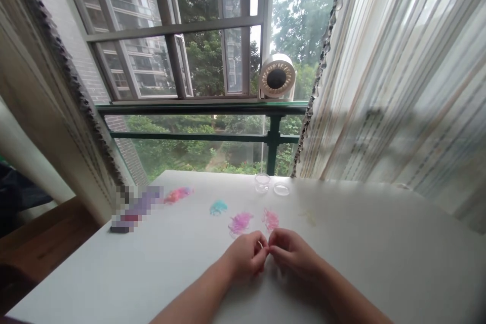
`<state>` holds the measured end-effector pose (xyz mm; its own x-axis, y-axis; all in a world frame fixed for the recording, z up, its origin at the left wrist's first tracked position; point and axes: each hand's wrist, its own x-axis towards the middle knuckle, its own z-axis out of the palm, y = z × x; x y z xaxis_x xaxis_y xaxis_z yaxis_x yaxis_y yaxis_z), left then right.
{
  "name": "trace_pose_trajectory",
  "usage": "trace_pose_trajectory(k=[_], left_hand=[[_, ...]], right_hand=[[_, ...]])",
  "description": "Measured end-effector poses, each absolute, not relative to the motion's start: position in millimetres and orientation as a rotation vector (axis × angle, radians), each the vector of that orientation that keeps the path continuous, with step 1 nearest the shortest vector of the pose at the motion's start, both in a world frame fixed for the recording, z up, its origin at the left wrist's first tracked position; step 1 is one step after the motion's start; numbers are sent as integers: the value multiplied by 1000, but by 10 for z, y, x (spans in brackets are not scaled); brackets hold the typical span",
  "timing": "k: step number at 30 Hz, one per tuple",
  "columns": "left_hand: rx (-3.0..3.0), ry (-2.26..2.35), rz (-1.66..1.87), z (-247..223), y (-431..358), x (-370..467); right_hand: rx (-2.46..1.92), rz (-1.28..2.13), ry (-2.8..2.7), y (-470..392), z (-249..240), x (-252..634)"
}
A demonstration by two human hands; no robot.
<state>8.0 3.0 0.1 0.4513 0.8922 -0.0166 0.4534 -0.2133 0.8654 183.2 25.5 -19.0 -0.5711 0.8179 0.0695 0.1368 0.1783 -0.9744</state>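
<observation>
My left hand (249, 255) and my right hand (294, 252) meet above the white table (152, 273), their fingertips pinched together and touching. Whatever is between the fingers is too small or hidden to make out. Just beyond them lie a purple pile (240, 223) and a pink pile (271, 219) of thin strands that look like small rubber bands. Farther left is a turquoise pile (218, 207). A faint pale yellow pile (308, 216) lies to the right.
A clear round cup (262, 183) and a clear lid (281, 189) stand near the table's far edge. At the left are a multicoloured pile (178, 195) and a blurred-out purple object (138, 210). A round fan (277, 78) sits by the window above a green railing (201, 110).
</observation>
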Motion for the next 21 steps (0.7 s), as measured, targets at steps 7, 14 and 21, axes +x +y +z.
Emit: trace_pose_trajectory(k=[7,14,21], left_hand=[[1715,1106,672,-60,59,18],[1670,1094,641,-57,116,14],[1652,1113,637,-32,113,20]], right_hand=[[-1014,1477,-1838,260,-166,1791],[-1047,1461,-1809,280,-194,1785],[-1036,1270,-1856,205,-255,1802]])
